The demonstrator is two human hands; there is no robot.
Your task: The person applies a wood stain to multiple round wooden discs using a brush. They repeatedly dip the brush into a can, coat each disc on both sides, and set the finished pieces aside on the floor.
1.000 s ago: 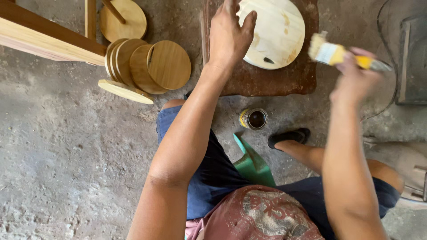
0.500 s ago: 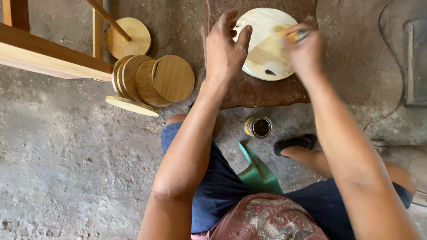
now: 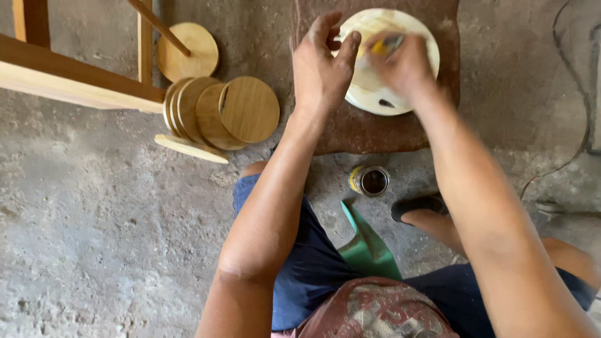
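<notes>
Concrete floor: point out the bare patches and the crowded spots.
Bare: the concrete floor left of the left arm, below the stacked wooden discs. Crowded: the brown board under both hands, and around the small open tin.

Pale round wooden disc (image 3: 375, 94), flat; brush (image 3: 383, 45) blurred.

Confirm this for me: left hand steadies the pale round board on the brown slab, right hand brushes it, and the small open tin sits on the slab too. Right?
Not quite. The head view shows the small open tin on the concrete floor, below the brown slab, not on it. The rest holds: left hand steadies the pale round board, right hand brushes.
</notes>
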